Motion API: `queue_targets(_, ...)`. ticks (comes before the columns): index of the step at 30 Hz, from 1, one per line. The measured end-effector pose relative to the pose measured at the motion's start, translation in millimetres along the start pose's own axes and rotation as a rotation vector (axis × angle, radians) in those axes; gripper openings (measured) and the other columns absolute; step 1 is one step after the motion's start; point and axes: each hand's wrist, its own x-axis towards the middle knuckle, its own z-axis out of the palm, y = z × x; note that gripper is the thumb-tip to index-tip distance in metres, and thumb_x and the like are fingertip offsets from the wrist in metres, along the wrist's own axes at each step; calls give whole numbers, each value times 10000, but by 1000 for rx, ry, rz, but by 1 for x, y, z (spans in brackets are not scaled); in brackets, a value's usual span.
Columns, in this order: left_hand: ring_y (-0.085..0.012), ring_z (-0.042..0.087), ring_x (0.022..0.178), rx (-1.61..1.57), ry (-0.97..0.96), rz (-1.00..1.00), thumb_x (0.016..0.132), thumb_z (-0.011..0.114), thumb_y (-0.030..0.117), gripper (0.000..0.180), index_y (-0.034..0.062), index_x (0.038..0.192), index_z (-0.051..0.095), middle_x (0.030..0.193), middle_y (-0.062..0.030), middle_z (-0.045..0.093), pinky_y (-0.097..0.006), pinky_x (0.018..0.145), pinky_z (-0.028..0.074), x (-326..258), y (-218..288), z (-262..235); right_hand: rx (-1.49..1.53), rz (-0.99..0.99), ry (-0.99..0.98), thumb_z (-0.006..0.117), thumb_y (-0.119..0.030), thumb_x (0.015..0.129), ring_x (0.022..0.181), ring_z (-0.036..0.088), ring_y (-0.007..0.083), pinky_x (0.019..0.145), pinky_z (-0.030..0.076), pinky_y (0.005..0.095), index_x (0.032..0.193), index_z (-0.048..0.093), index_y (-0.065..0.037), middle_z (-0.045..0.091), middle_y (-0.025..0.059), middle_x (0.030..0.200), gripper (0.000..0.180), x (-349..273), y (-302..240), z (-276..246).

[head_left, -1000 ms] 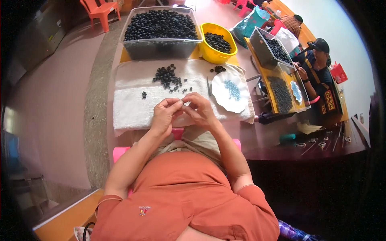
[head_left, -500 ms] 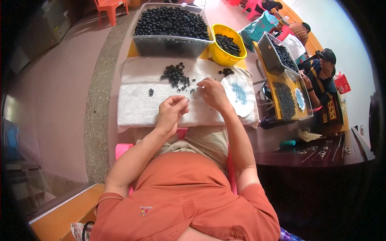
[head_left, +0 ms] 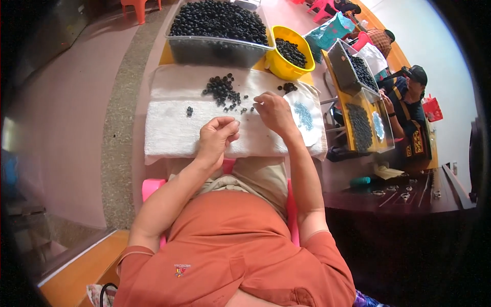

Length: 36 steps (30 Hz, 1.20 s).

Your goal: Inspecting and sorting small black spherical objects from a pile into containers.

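Centrally, right hand [head_left: 273,111] nears dark beads [head_left: 223,91] – (white towel [head_left: 174,128])

Bead pile [head_left: 222,91] on towel [head_left: 174,128], big tub [head_left: 215,48] behind, bowl [head_left: 279,64] to its right, plate [head_left: 307,120] on towel's right end.

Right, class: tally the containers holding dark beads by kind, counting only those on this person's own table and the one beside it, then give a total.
Clear plastic tubs: 2, one ahead, one on the neighbouring table
Yellow bowls: 1
White plates: 1, holding bluish beads
Total: 4
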Motion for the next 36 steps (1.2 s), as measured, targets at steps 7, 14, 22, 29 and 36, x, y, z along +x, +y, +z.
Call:
queue_targets(7,-96,608,774,-6,16,-7,859,699,33,156,31,999,630,882,-25,636,-239,704,542,0,2,4,-141,112,62,679,-108,818,854,654,346,779,508,409,922,719,-61,675,128,925,120,-40,46,-44)
queue_targets(14,-91,607,767,14,8,1,855,706,34,144,28,982,638,862,-18,637,-237,699,545,-2,1,5,-350,220,-94,619,-120,828,933,641,368,840,508,438,953,718,-94,672,167,974,162,-56,81,-67)
queue_targets(22,-88,608,762,8,2,6,854,709,34,142,35,979,640,858,-15,640,-236,706,548,-3,0,5,-292,229,-119,593,-88,805,865,650,388,803,509,441,885,726,-36,673,214,879,164,-59,84,-55)
queue_targets(29,-108,625,805,34,-10,-5,893,679,66,126,44,1007,630,898,-32,663,-256,744,541,-2,0,4,-190,166,37,624,-69,808,832,672,348,771,526,387,922,720,-35,683,196,888,153,-66,88,-67)
queue_targets(36,-99,625,793,68,-4,-7,890,689,80,137,49,1007,626,892,-26,663,-247,736,542,-1,1,3,-175,239,-35,664,-83,813,799,689,300,740,530,354,936,715,-17,697,177,888,149,-82,88,-90)
